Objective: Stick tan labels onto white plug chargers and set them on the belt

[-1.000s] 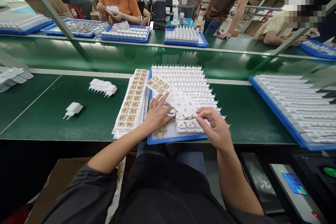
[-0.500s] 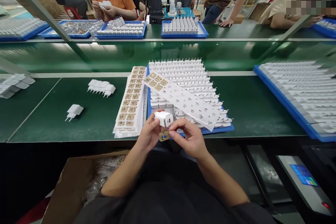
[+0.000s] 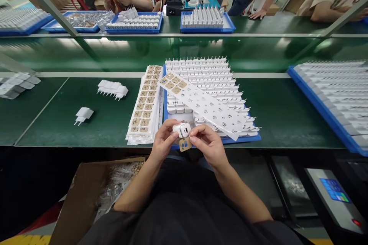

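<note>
At the green bench (image 3: 51, 122), left hand (image 3: 163, 142) pinches charger (image 3: 180, 129) crosswise, port end (image 3: 186, 130) rightward; right hand (image 3: 211, 144) pinches sticker (image 3: 184, 146).

The tan sticker (image 3: 185, 144) has left its sheet (image 3: 207, 106).

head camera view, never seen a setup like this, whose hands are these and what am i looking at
No machine here: these are a person's own bare hands, seen from one camera worn on their head, facing forward and down. The left hand holds a white adapter; the right hand pinches a tan sticker just below it in the picture. On the green bench, a blue tray holds rows of white plugs, with a partly used sticker sheet lying across them. Left of the tray lies a stack of sticker sheets.
</note>
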### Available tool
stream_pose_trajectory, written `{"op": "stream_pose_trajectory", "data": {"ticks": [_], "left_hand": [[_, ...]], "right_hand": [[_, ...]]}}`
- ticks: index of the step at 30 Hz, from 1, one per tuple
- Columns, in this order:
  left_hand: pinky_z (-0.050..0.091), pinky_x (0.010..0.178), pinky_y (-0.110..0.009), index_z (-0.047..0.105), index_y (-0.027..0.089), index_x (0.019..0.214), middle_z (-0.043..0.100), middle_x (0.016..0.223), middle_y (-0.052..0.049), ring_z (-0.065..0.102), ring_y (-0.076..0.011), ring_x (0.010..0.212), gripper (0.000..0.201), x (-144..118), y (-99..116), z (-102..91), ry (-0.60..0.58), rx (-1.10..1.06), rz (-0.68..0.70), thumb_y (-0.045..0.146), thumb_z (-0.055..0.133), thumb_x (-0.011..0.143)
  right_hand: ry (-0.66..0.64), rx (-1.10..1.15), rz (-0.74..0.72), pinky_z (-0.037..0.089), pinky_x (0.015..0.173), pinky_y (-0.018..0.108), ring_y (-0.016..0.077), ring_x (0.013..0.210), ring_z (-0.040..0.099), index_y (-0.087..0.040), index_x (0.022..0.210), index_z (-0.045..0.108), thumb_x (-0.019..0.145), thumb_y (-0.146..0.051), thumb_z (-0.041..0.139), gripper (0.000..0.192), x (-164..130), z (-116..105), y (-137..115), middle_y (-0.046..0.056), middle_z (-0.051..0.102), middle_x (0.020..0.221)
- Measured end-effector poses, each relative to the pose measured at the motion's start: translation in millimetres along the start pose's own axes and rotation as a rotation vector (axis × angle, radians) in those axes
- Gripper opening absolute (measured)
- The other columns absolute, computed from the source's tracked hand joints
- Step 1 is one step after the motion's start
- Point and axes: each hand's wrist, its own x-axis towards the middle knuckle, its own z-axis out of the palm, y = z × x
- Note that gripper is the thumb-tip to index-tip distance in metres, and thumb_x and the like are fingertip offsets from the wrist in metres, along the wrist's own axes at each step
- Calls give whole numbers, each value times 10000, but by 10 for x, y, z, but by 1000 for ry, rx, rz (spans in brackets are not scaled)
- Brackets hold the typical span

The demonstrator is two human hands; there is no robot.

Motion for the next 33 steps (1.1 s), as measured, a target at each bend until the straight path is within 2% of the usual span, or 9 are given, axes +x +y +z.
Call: {"op": "stream_pose_trajectory", "data": {"ticks": [2,4,8,12,16,27,33], "left_hand": [[551,899,-340,711,258,1152,627,1139,-82,641,-232,1060,353,-7,-18,-32,-82,79,48,439,748,851],[557,914,-352,712,263,1160,631,1158,-90,634,-251,1107,397,-13,-30,-67,-113,148,91,417,804,806],[528,1030,-424,706,285,1201,689,1186,-99,626,-270,1188,400,-64,-40,-123,-51,291,192,320,812,817],[543,1033,-463,685,312,1279,711,1242,-104,661,-287,1174,462,-149,-17,-149,-33,412,272,290,797,832],[567,1012,-487,704,304,1240,728,1219,-106,682,-306,1165,445,-178,24,-122,-20,384,307,297,816,810],[573,989,-482,685,325,1254,734,1195,-91,686,-292,1145,484,-156,85,-46,-45,349,357,220,818,801],[581,980,-487,702,302,1218,737,1182,-100,692,-300,1131,448,-160,81,-52,-30,368,327,260,830,790]], "right_hand": [[12,16,16,508,630,279,152,683,574,-239,810,669,805,-471,792,263,2,13,24,4,630,763],[9,39,30,501,615,275,148,674,564,-237,810,667,797,-474,798,272,-5,27,44,3,627,765],[-24,68,51,507,629,273,142,677,579,-233,822,672,804,-433,800,238,-28,32,30,4,638,785],[13,-38,11,526,682,301,164,720,606,-239,836,685,835,-411,773,193,-25,-13,-44,14,655,807],[117,-103,-41,545,786,334,187,815,633,-252,860,693,850,-384,758,148,11,-32,-94,24,673,864],[95,-54,-39,553,816,331,180,840,646,-251,870,693,855,-326,748,93,24,21,-116,14,675,865],[106,-56,-30,560,805,328,180,835,651,-246,863,688,848,-349,753,123,24,33,-112,16,679,862]]}}
